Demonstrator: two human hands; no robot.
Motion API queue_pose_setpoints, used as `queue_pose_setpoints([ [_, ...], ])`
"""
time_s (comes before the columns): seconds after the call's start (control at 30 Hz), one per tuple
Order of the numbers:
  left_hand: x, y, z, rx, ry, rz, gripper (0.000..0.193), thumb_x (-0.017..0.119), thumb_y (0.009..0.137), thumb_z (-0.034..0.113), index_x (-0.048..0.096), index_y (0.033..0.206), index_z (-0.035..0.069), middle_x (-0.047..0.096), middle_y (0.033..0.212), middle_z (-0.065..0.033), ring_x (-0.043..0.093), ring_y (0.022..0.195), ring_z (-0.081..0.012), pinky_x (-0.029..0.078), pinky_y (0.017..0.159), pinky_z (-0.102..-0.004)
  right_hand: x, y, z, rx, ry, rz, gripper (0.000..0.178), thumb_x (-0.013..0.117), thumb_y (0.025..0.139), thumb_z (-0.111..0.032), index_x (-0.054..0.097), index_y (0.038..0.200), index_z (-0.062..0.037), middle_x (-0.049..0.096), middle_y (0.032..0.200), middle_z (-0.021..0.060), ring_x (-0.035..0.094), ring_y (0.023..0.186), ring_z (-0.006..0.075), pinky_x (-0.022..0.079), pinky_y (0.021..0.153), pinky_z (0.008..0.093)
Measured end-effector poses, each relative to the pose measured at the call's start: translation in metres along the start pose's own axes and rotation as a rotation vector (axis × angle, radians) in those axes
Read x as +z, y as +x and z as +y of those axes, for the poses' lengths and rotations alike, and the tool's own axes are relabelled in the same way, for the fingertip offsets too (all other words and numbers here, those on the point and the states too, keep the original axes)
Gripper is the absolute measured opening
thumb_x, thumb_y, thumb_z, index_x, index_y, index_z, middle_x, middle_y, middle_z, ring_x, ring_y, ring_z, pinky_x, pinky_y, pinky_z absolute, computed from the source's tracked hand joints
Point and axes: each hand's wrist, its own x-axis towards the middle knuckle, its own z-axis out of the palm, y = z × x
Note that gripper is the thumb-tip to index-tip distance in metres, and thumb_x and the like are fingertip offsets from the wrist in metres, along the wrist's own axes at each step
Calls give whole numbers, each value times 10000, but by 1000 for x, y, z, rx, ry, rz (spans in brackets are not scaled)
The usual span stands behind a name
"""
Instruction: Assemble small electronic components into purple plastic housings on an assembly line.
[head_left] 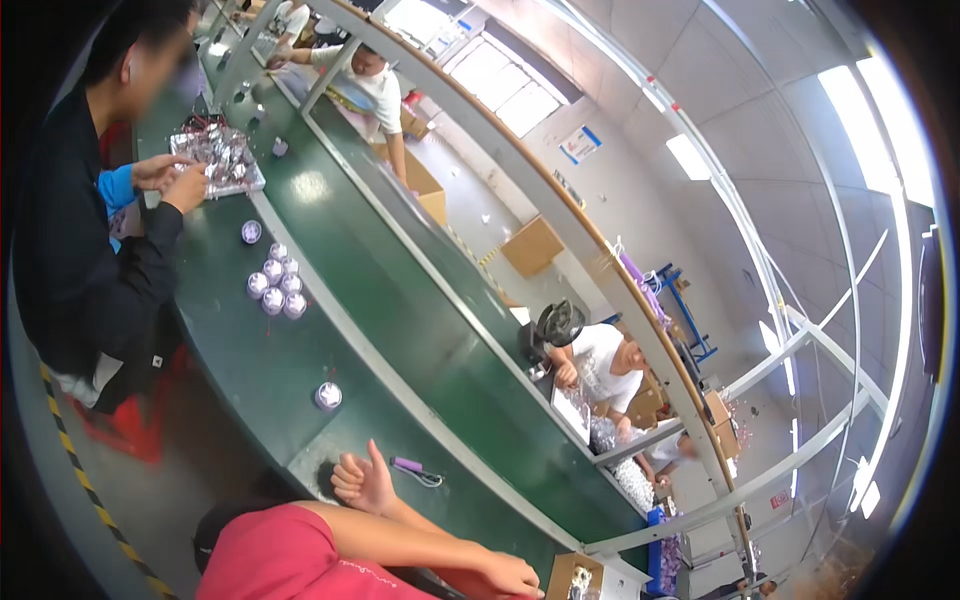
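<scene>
The head view shows both hands empty; the left hand (362, 482) lies loosely curled near a purple tool (415, 468); the right hand (510, 577) rests flat; one small purple pot (328, 396) waits near, six more (277, 285) stand grouped beyond, seemingly finished.

A small purple tool (415, 469) with a thin cord looped at one end lies flat on the green worktable — just beside the left hand (362, 482), not touching it.

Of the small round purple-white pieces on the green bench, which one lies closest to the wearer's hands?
The lone round piece near the bench's near end, just up from the left hand. The others, a cluster and a single, lie farther up beside the dark-sleeved co-worker.
</scene>
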Motion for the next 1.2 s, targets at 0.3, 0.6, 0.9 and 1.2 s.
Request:
queue_pose_setpoints([
  [0.3, 13, -97, -26, 149, -228, 504, 290, 617, 980, 181, 660, 1195, -8, 678, 1245, -175, 635, 1184, -311, 488, 1030, -392, 13, -47, -1, -60, -29, 129, 676, 389, 988, -694, 382, 697, -84, 312, 647, -15, 291, 569, 95, 269, 492, 228],
  [0.6, 16, -391, -41, -709, -1104, 722, 437, 543, 1023, 375, 710, 1131, -14, 707, 1196, -128, 669, 1106, -204, 513, 989, -332, 23, -82, -45, -190, -164, 321, 655, 361, 1009, -667, 407, 741, -70, 333, 662, 3, 313, 574, 105, 281, 496, 242],
  [0.9, 345, -556, -106, -1404, -1477, 1436, 539, 467, 986, 512, 658, 1202, 57, 665, 1293, -136, 615, 1192, -296, 432, 1049, -541, 10, -76, -57, -214, -326, 338, 608, 348, 1036, -619, 446, 786, -74, 353, 683, 1, 302, 579, 99, 280, 504, 234],
  [1.2, 421, -556, -136, -1359, -1268, 1057, 477, 650, 921, 371, 665, 1236, 13, 721, 1179, -160, 681, 1077, -285, 516, 966, -476, -6, -66, -65, -249, -369, 448, 590, 360, 1041, -597, 453, 776, -78, 347, 678, 1, 310, 583, 106, 285, 515, 235],
])
